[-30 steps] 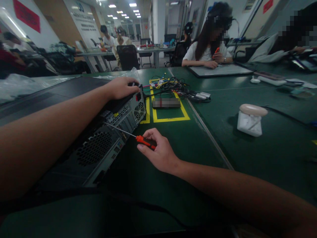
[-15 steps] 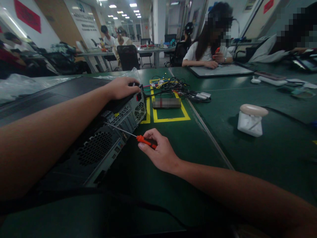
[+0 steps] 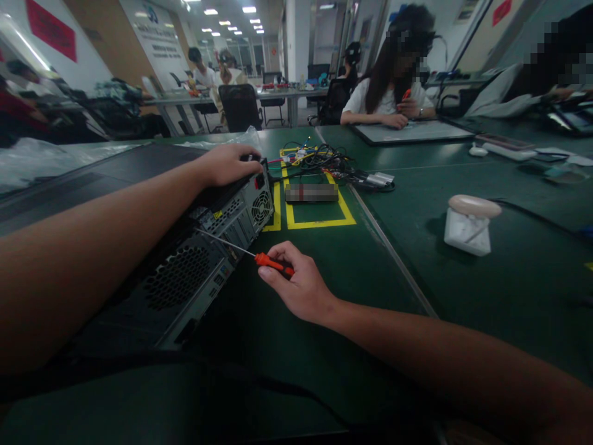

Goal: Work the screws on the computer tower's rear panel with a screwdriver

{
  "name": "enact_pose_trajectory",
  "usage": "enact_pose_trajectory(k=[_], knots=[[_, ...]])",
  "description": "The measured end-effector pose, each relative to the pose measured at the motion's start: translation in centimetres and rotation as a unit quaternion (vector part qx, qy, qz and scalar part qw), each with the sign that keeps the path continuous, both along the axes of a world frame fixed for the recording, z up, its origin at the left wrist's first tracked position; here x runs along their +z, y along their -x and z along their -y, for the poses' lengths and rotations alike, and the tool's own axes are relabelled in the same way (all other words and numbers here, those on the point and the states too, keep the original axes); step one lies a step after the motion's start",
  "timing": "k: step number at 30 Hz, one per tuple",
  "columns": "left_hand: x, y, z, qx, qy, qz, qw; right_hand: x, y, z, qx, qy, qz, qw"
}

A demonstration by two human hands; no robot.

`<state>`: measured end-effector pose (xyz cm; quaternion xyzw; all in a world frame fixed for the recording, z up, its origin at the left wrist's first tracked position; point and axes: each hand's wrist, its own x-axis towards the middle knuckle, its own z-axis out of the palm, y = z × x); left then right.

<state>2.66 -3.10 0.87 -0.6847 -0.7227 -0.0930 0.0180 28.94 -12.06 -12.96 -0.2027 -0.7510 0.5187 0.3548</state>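
On its side at the left lies a black desktop computer case, its grey rear panel with vents, fan grille and ports facing me. My left hand grips the far rear corner of the case, with some dark part showing between thumb and fingers. My right hand is closed round the red and black handle of a screwdriver. The thin shaft points left, its tip at the rear panel's upper edge, above the large honeycomb vent. Whether a screw sits under the tip is too small to tell.
Beyond the case, a tangle of cables lies by yellow tape outlines with a blurred dark object inside. A white box-like object stands right. Clear plastic wrap lies behind the case. A co-worker sits across the table.
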Motion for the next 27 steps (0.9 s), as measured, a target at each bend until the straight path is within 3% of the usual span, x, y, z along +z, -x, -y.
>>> enact_pose_trajectory(k=[21,27], knots=[[-0.15,0.25,-0.24,-0.002,-0.002,0.004,1.000,-0.07,0.11,-0.17,0.007,-0.016,-0.011,1.000],[0.14,-0.01,0.08,-0.004,0.004,0.003,1.000,-0.27,0.06,-0.03,0.023,0.015,-0.008,1.000]])
